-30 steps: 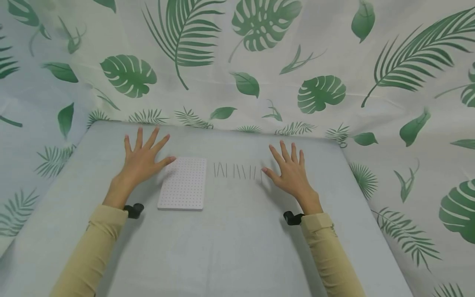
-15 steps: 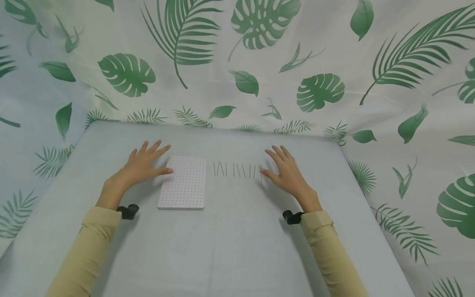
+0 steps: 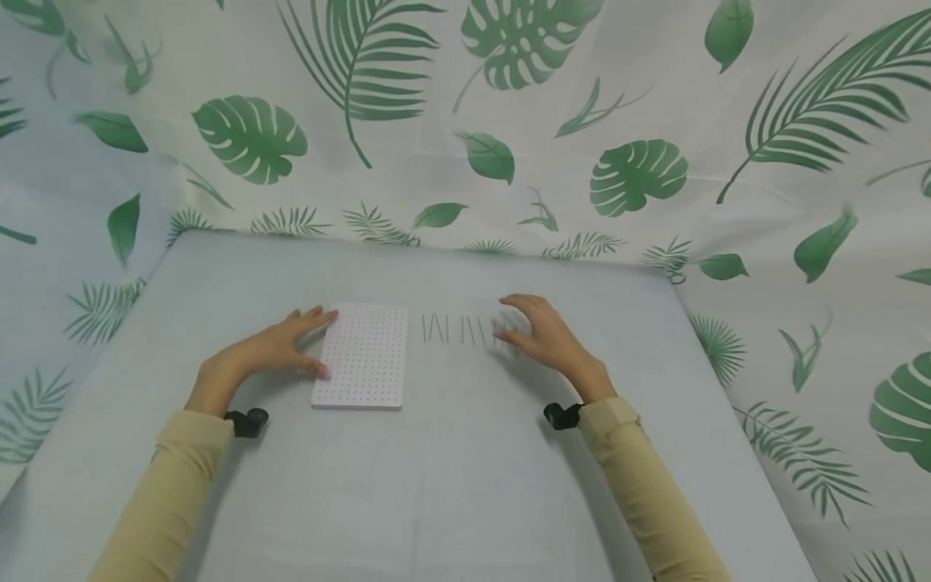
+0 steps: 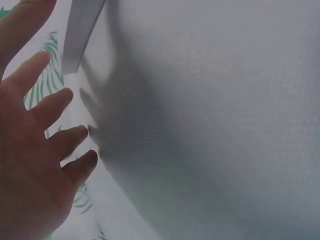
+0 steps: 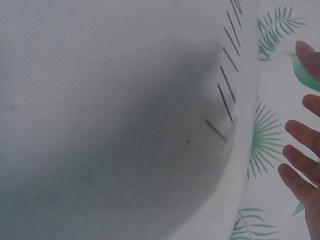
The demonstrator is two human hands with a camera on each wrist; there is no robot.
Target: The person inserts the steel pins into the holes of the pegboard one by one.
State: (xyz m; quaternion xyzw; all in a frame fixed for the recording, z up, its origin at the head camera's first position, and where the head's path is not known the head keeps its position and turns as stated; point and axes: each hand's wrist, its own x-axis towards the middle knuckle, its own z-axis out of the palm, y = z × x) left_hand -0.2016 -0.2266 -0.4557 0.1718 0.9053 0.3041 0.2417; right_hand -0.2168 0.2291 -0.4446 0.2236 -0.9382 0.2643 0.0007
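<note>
A white board (image 3: 364, 356) with a grid of small holes lies flat on the table, left of the middle. My left hand (image 3: 280, 343) is at its left edge, fingers extended and thumb apart; whether it touches the board I cannot tell. In the left wrist view, the left hand (image 4: 30, 135) shows spread fingers beside the board's side (image 4: 80, 35). Several thin dark pins (image 3: 471, 330) lie in a row right of the board. Over the row's right end hovers my right hand (image 3: 549, 333), fingers slightly bent, holding nothing. In the right wrist view, pins (image 5: 225, 102) lie below the right hand (image 5: 307, 150).
A pale cloth covers the table (image 3: 407, 485). Behind it and along the sides hangs a white curtain (image 3: 414, 162) printed with green leaves. A small black camera (image 3: 249, 422) sits on the left wrist and another black camera (image 3: 562, 416) on the right.
My left hand has come down from above the board's upper left to its left edge, its fingers less spread. My right hand has shifted left over the pins, with its fingers drawn in.
</note>
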